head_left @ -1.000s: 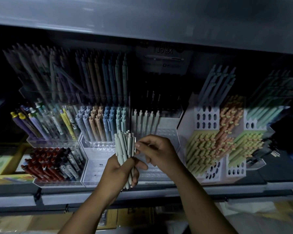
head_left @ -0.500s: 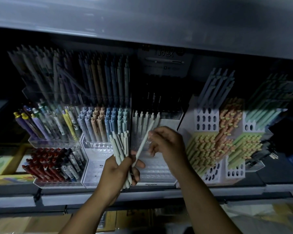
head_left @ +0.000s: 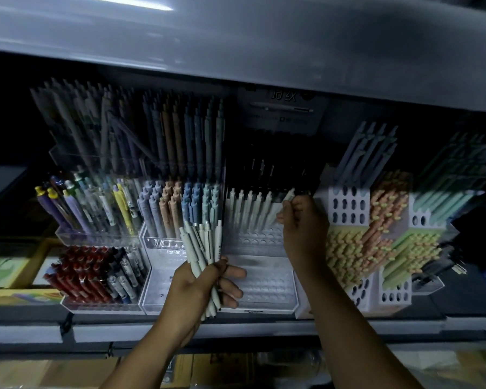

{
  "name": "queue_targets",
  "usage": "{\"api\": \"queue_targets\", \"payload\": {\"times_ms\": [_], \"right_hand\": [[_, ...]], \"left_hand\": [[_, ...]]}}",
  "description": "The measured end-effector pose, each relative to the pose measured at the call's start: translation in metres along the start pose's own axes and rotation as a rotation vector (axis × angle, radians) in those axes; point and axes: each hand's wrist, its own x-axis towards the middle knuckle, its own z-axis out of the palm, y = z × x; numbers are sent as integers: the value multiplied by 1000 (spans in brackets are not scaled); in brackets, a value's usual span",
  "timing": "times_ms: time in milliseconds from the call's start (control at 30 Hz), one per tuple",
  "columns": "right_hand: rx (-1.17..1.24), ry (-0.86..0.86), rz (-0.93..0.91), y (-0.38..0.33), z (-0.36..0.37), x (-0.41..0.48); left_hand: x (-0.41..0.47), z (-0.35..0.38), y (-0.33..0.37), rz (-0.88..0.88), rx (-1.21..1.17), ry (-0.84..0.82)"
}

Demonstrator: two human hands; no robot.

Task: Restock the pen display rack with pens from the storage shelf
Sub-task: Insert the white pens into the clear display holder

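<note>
**A:** What are the person's hands doing?

**B:** The left hand point(head_left: 201, 284) is wrapped around a bundle of pale pens point(head_left: 205, 249), fanned upward with their tips hanging below the fist. It sits low, in front of the clear tiered display rack point(head_left: 264, 282). The right hand point(head_left: 303, 223) is higher and further in, fingers pinched on a single white pen point(head_left: 285, 204) at the right end of the rack's back row.

**A:** Is that pen seated in the rack?

**B:** It cannot be told; the pen leans at a tilt beside a row of white pens point(head_left: 250, 207) standing upright in the holes. The rack's lower tiers show bare holes.

**A:** What surrounds it?

**B:** To the left, blue and tan pens point(head_left: 177, 206) stand packed in a neighbouring rack, then a clear bin of mixed coloured pens point(head_left: 87, 204), with red-capped pens point(head_left: 79, 276) below. To the right, white perforated holders point(head_left: 348, 206) carry yellow, orange and green pens point(head_left: 382, 220). A grey shelf point(head_left: 236, 46) overhangs everything, and the scene is dim.
</note>
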Motion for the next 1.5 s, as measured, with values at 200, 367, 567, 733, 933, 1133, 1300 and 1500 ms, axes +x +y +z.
{"api": "queue_targets", "payload": {"times_ms": [200,367,567,733,933,1133,1300,1500], "right_hand": [[-155,-61,-52,22,11,4],[-212,-110,-97,20,13,8],[-204,-161,-62,17,13,12],[-244,-163,-31,15,13,9],[-235,-157,-1,11,15,8],[-136,-274,219,8,7,-3],[312,-536,416,-48,-19,-28],[469,-680,392,-75,-27,-36]], "left_hand": [[-3,-2,0,-20,-82,25],[-3,-5,-1,-6,-38,36],[-4,-6,-2,-17,30,0],[-6,-3,0,-13,41,8],[-6,-2,-1,-1,39,32],[-5,-2,-1,-7,35,8],[-4,-1,0,7,48,-10],[-4,2,1,15,125,-31]]}}
